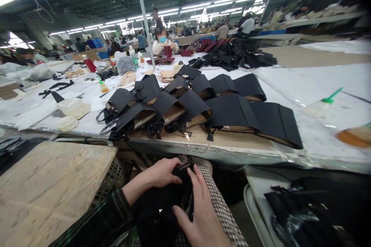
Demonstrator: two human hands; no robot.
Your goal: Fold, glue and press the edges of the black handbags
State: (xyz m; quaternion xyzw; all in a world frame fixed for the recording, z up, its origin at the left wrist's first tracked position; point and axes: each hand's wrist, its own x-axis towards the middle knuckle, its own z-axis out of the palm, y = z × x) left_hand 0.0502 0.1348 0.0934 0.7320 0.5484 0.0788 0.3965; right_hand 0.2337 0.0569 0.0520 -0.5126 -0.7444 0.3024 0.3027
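A black bag point(158, 216) with a small gold-coloured metal piece on its front rests on my lap, over checked trousers. My left hand point(164, 173) holds the bag's upper end, thumb and fingers curled about a dark part there. On the near right side, my right hand point(199, 208) grips the bag, its thumb on the front and its longer fingers stretched along the top edge. The palms and dark fabric hide the bag's exact shape between them. Beyond my knees, several black bag bodies point(232, 112) lie in overlapping rows on the worktable, their open ends toward me.
A pile of black pieces point(232, 54) lies farther back, near a masked co-worker point(162, 44) handling a dark red piece. Glue bottles point(321, 106) lie at the right. A wooden board point(52, 185) is at my left; black items point(315, 208) with metal fittings sit at my right.
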